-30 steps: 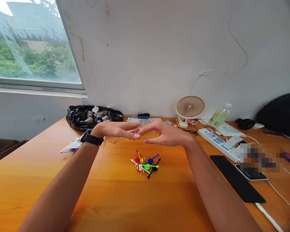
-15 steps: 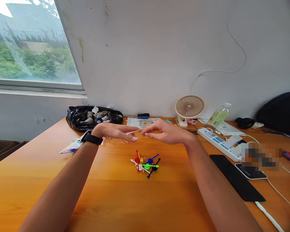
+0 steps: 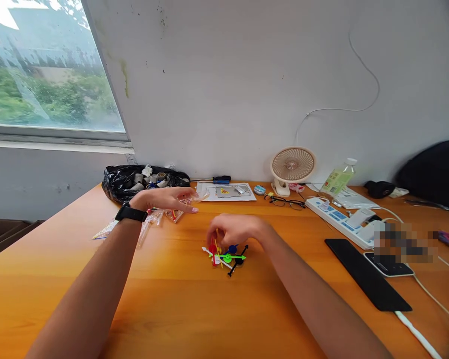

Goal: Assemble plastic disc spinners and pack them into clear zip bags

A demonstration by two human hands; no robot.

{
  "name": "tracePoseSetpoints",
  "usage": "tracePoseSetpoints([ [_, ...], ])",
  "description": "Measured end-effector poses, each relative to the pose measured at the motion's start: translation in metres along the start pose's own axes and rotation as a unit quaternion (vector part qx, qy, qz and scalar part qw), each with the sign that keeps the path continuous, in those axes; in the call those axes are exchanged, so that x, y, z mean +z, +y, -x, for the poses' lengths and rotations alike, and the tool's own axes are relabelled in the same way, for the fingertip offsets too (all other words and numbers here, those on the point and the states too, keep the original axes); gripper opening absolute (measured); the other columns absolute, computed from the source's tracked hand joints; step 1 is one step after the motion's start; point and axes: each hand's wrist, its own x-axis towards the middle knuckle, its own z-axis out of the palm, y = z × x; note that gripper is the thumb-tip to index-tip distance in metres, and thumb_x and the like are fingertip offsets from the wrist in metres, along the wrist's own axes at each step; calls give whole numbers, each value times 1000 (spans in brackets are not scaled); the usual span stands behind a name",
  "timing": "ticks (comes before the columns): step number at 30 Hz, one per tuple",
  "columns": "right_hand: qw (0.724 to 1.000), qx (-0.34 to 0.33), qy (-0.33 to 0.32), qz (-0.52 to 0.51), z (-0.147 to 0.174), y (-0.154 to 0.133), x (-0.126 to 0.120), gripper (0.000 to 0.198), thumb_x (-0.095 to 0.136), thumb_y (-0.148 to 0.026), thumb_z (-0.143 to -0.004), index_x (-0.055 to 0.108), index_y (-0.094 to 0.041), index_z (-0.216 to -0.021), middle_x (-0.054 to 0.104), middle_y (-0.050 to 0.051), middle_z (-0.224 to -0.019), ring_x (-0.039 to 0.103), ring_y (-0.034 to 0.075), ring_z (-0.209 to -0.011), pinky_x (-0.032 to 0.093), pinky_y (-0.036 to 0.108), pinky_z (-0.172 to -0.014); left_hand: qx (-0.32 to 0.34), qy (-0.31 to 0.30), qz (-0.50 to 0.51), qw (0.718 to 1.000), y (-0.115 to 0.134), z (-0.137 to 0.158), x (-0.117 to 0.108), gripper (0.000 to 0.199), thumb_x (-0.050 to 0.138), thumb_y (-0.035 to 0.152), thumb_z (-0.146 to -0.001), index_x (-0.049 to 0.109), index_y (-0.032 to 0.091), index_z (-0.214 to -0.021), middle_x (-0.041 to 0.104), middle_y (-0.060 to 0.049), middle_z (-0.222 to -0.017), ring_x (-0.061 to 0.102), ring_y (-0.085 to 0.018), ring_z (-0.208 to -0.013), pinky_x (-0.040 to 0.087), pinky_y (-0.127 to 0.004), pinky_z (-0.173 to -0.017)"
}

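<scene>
A small cluster of plastic arrow spinners (image 3: 227,258) in red, yellow, white, green, blue and black lies on the wooden table. My right hand (image 3: 237,230) reaches down over its far left side. Its fingers are bent and apart, with the tips close around the tops of the red arrow (image 3: 213,253) and the yellow one; whether they touch is unclear. My left hand (image 3: 164,199), with a black band at the wrist, hovers to the left, thumb and fingers stretched apart. Beside and beneath its fingers lies a crumpled clear plastic bag (image 3: 199,196).
More clear packets (image 3: 145,232) lie by my left wrist. A black bag of scraps (image 3: 114,182) stands at the back left. Farther back are a screwdriver (image 3: 222,179), glasses (image 3: 279,200) and a fan (image 3: 292,165). To the right are a power strip (image 3: 333,217) and a black pad (image 3: 366,274).
My hands have parted. The left moved left with the clear bag beside it; the right came down and left from the bag to the arrow spinners, which have stayed in place.
</scene>
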Motion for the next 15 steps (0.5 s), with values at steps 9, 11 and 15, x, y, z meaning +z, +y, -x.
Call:
tracePoseSetpoints([
  [9, 999, -8, 39, 5, -14, -1, 12, 20, 79, -18, -74, 80, -20, -94, 73, 1, -87, 62, 14, -74, 40, 21, -57, -17, 8, -3, 1000, -3, -4, 1, 104, 66, 77, -79, 35, 23, -163, 50, -14, -159, 52, -35, -138, 44, -35, -108],
  [11, 999, -11, 53, -1, -11, 0, 9, 19, 81, -22, -75, 80, -19, -94, 73, 1, -89, 62, 14, -74, 39, 21, -56, -19, 11, -6, 1000, -3, -5, 2, 102, 62, 80, -81, 36, 24, -163, 54, -14, -156, 54, -34, -136, 45, -35, -107],
  [15, 997, -12, 71, -6, -7, 1, 6, 17, 82, -27, -77, 78, -18, -91, 73, 2, -90, 61, 14, -73, 40, 22, -57, -17, 24, -7, 1000, -5, -6, 3, 96, 54, 82, -86, 42, 23, -160, 57, -13, -153, 57, -35, -134, 47, -37, -106],
])
